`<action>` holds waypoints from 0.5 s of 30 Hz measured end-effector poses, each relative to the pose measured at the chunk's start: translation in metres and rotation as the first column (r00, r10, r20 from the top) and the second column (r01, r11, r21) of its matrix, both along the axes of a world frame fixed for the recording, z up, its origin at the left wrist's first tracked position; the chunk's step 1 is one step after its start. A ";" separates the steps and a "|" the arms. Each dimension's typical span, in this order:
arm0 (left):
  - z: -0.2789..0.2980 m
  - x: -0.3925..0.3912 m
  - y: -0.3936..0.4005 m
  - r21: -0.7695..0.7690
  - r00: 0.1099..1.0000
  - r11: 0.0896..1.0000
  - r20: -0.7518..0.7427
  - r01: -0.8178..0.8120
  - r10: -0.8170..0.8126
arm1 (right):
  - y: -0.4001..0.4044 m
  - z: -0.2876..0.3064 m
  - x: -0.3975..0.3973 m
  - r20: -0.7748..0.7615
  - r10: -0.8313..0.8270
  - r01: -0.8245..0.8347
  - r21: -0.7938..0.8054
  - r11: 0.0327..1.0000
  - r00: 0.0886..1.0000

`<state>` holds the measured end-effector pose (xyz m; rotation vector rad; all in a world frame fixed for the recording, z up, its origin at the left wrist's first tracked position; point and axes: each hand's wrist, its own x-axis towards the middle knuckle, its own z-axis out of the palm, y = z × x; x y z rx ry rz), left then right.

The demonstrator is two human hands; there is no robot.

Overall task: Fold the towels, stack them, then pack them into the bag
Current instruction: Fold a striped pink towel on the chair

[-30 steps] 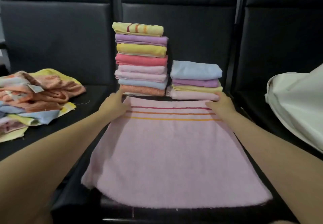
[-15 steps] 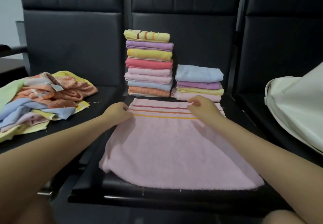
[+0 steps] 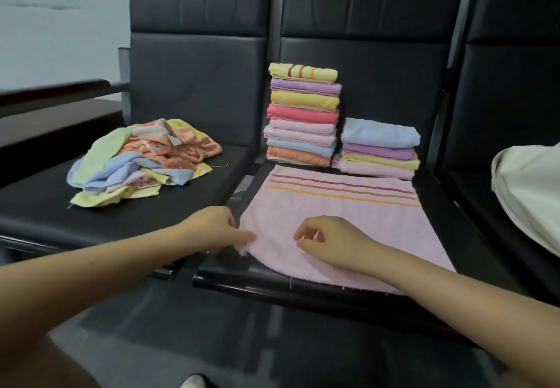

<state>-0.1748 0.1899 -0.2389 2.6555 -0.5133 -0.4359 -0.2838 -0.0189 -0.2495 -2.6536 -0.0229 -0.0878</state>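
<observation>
At towel's (image 3: pixel 339 221) near-left corner: left hand (image 3: pixel 216 228) pinching it.

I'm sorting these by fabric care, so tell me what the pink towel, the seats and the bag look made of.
Pink towel: looks like cotton terry, matte and fuzzy, with frayed threads at the near edge and woven stripes.
Seats: black leather or vinyl, probably synthetic; smooth with a dull sheen and stitched panels.
Bag: off-white, seemingly plain woven cloth like canvas; matte, softly creased. Only part shows.

- Black seats (image 3: pixel 194 181) are carrying everything.
- A crumpled towel heap (image 3: pixel 142 160) is lying on the left seat.
- Two folded stacks (image 3: pixel 303 118) and a spread pink towel (image 3: pixel 363 221) are sitting on the middle seat.
- A white bag (image 3: pixel 530 193) is resting on the right seat.
</observation>
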 end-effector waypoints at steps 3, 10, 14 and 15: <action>-0.004 -0.012 0.009 -0.026 0.996 0.999 -0.091 -0.025 0.023 | 0.009 -0.004 -0.004 -0.017 0.042 -0.043 -0.084 0.996 0.999; -0.008 -0.026 0.001 -0.314 0.987 0.942 -0.135 -0.121 0.082 | 0.026 -0.007 -0.008 -0.033 0.045 -0.050 -0.176 0.983 0.998; -0.005 -0.025 -0.004 -0.605 0.975 0.770 -0.199 -0.200 0.097 | 0.028 -0.006 -0.014 -0.030 0.095 -0.100 -0.257 0.961 0.995; -0.002 -0.023 -0.004 -0.684 0.966 0.690 -0.239 -0.237 0.095 | 0.027 -0.005 -0.015 -0.034 0.108 -0.113 -0.277 0.954 0.994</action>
